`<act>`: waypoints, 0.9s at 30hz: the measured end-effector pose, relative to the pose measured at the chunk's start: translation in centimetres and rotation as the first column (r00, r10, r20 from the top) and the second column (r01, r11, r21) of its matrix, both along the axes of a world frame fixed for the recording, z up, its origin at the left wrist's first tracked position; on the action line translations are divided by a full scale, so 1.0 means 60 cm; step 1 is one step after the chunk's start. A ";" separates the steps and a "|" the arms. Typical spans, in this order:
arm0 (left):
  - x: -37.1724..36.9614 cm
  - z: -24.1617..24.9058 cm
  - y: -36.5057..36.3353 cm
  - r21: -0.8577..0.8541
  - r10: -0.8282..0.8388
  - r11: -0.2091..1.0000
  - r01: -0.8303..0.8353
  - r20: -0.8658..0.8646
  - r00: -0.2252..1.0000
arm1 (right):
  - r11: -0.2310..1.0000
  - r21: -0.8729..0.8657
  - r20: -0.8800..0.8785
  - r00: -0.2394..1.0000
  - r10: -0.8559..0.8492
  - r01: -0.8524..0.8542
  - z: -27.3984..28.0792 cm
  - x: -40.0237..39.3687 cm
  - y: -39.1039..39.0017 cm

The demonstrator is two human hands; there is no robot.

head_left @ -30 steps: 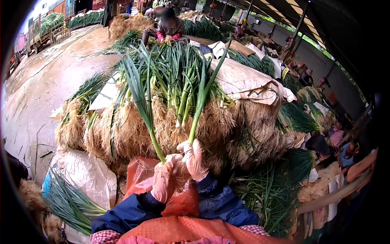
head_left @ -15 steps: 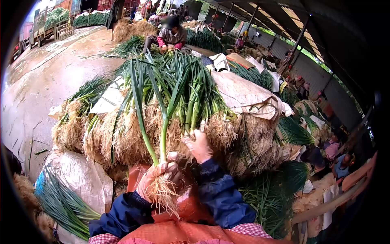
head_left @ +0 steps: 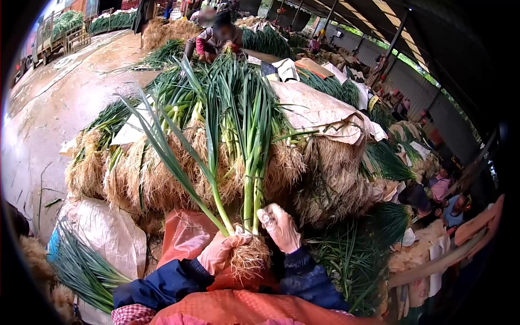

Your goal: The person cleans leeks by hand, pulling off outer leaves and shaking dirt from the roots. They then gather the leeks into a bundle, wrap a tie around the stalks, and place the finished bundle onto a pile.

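Low in the centre, my left hand [head_left: 219, 250] is closed round the lower stems of several green onions [head_left: 249, 200], just above their pale roots [head_left: 250, 260]. Their leaves fan up and away over the pile. My right hand [head_left: 280, 227], gloved like the left, is beside the stems on the right, fingers curled; whether something small is pinched in it cannot be made out. Behind the stems lies a long heap of onions with shaggy tan roots [head_left: 179, 173] hanging over its near side.
A beige sheet [head_left: 319, 108] covers the heap's right part. Another person [head_left: 219, 38] crouches behind it. More onions [head_left: 86, 265] lie at lower left by a white sack [head_left: 111, 233]. A wooden rail [head_left: 433, 265] stands at right; a truck [head_left: 49, 40] is far left.
My left hand holds more stems, including those my right hand was touching on the heap. Both hands sit lower, and the right has come off the stems with its fingers curled.
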State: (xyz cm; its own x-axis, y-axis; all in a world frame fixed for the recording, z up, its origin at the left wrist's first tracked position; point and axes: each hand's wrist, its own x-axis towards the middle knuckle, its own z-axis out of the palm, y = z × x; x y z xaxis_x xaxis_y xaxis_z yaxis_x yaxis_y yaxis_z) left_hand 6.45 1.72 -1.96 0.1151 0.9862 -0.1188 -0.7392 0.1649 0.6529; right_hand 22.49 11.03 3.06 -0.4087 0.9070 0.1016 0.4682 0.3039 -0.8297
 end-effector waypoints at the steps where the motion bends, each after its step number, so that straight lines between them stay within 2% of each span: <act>1: 0.004 0.010 -0.009 -0.027 -0.033 0.999 0.032 -0.032 0.999 | 0.996 0.087 -0.005 1.000 -0.004 0.004 0.004 -0.018 0.025; 2: 0.010 0.021 -0.015 -0.052 -0.065 0.997 0.062 -0.064 0.996 | 0.984 0.175 -0.009 1.000 -0.007 0.009 0.010 -0.032 0.040; 3: 0.019 0.008 -0.020 -0.040 0.015 0.999 -0.015 0.014 1.000 | 0.952 0.300 0.023 0.997 -0.073 0.063 0.009 -0.043 0.037; 4: 0.019 0.022 -0.023 -0.057 0.045 0.997 -0.046 -0.015 0.999 | 0.897 0.429 0.046 0.990 -0.137 0.104 0.016 -0.054 0.040; 6: 0.013 0.015 -0.020 0.070 0.132 0.989 -0.132 0.004 0.991 | 0.907 0.391 0.056 0.979 -0.194 0.157 0.040 -0.039 0.010; 7: 0.013 0.030 -0.023 0.006 0.184 0.983 -0.184 -0.100 0.978 | 0.898 0.408 0.078 0.974 -0.211 0.162 0.035 -0.017 0.000; 8: 0.013 0.033 -0.019 0.009 0.221 0.975 -0.221 -0.053 0.974 | 0.889 0.426 0.100 0.968 -0.228 0.166 0.028 0.000 -0.013; 10: 0.013 0.035 -0.011 0.008 0.286 0.958 -0.286 0.042 0.957 | 0.934 0.323 -0.187 0.978 -0.091 0.149 0.010 0.019 -0.059; 11: 0.016 0.055 -0.008 -0.008 0.284 0.959 -0.284 0.071 0.956 | 0.923 0.323 -0.359 0.929 -0.088 0.212 -0.006 0.021 -0.078; 12: 0.023 0.057 -0.006 0.005 0.279 0.960 -0.280 0.078 0.957 | 0.952 0.068 -0.492 0.841 -0.228 0.298 -0.005 0.031 -0.097; 14: 0.022 0.077 -0.007 -0.063 0.230 0.971 -0.230 -0.007 0.973 | 0.878 0.142 -0.732 0.646 -0.217 0.457 0.030 0.032 -0.093; 15: 0.019 0.065 -0.005 -0.026 0.247 0.969 -0.246 0.035 0.968 | 0.806 0.230 -0.753 0.624 -0.208 0.546 0.053 0.036 -0.078; 16: 0.021 0.037 0.004 0.003 0.293 0.956 -0.294 0.066 0.954 | 0.867 0.169 -0.689 0.685 -0.236 0.469 0.076 0.051 -0.067; 17: 0.019 0.038 0.004 0.000 0.270 0.963 -0.271 0.068 0.960 | 0.958 0.049 -0.620 0.761 -0.193 0.282 0.094 0.040 -0.052; 18: 0.019 0.038 -0.001 -0.010 0.245 0.970 -0.245 0.068 0.967 | 0.991 -0.097 -0.553 0.823 -0.131 0.093 0.109 0.024 -0.041; 20: 0.023 0.056 -0.004 -0.063 0.163 0.984 -0.164 -0.024 0.986 | 0.997 -0.049 -0.544 0.839 0.028 -0.065 0.063 -0.044 0.017; 21: 0.029 0.020 0.001 -0.035 0.148 0.988 -0.151 -0.074 0.986 | 0.993 0.115 -0.267 0.962 0.057 -0.027 0.040 -0.058 0.057; 22: 0.034 0.030 -0.004 -0.019 0.173 0.984 -0.175 -0.096 0.980 | 0.959 0.281 0.032 0.999 0.031 -0.039 0.020 -0.069 0.085; 23: 0.030 0.031 -0.007 -0.018 0.185 0.982 -0.188 -0.105 0.977 | 0.977 0.211 -0.151 0.988 0.016 0.017 0.014 -0.081 0.085; 24: 0.022 0.031 -0.007 -0.014 0.201 0.979 -0.204 -0.114 0.973 | 0.998 0.058 -0.479 0.877 0.038 -0.011 0.010 -0.083 0.074; 26: 0.013 0.049 -0.003 -0.038 0.242 0.969 -0.242 -0.008 0.970 | 0.995 -0.074 -0.620 0.778 -0.103 0.073 0.019 -0.058 0.032; 27: 0.012 0.051 -0.008 -0.066 0.259 0.964 -0.256 0.045 0.965 | 0.995 -0.054 -0.682 0.725 -0.099 0.085 0.033 -0.036 -0.005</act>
